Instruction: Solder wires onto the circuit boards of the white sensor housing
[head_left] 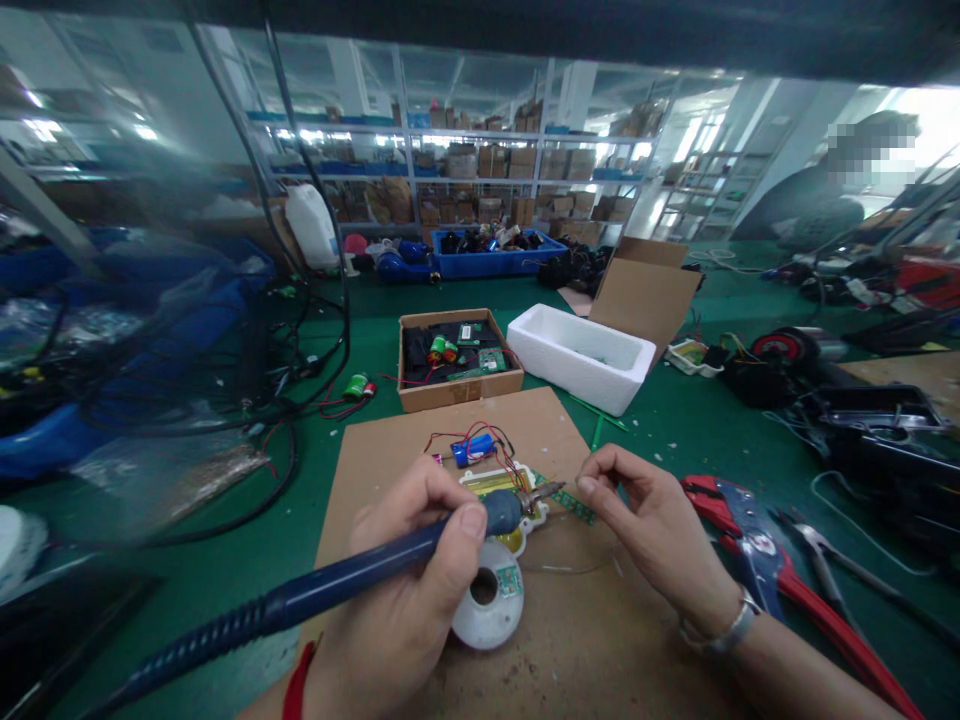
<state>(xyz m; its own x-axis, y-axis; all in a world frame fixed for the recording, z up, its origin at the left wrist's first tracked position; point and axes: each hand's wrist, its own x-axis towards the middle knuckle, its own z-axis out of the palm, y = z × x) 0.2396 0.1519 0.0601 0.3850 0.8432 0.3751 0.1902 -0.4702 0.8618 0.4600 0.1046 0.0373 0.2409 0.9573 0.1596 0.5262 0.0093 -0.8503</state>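
Gripping the soldering iron [352,572] pen-style, likely for tip control, the left hand [401,610] sits left of the spool [469,625]. Beyond the spool, rightward, lies the circuit board [581,507]; farther right, the right hand [652,530] apparently pinches thin wire [571,484], fingertips closed, seemingly steadying it.

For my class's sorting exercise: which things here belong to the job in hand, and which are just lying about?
Likely in the job:
soldering iron, in the left hand
green circuit strip, near the right hand
yellow-and-white casing
white spool

Apparently lying about:
red-and-blue hand tool
white foam box
blue crate
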